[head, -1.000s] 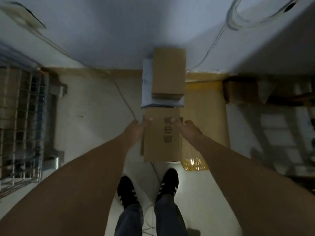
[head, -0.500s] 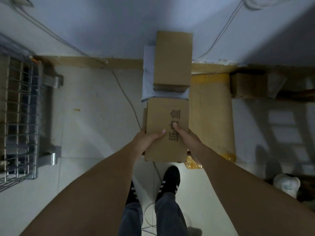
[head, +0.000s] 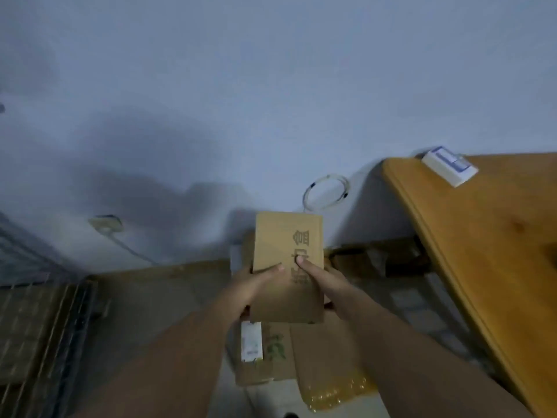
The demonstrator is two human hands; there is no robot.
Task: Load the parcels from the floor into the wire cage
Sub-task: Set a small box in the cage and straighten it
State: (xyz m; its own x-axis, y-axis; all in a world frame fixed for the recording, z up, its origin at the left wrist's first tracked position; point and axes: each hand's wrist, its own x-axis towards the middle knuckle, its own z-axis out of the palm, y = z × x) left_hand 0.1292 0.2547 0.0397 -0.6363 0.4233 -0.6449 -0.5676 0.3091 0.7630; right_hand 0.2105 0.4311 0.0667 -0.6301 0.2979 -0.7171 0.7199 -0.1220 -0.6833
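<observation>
I hold a flat brown cardboard parcel with dark printed characters, lifted in front of the wall. My left hand grips its left edge with the thumb on top. My right hand grips the right edge, thumb pressed on the print. Below it on the floor lies another cardboard parcel with a white label and green print, and beside it a yellow padded envelope. The wire cage stands at the lower left, with brown boxes inside it.
A wooden table fills the right side, with a small white box on it. A coiled white cable hangs on the wall. More boxes sit in shadow under the table.
The parcel has risen off the stack with both hands on it. My view has tilted up, so the wall and table now fill the frame and my feet are out of sight.
</observation>
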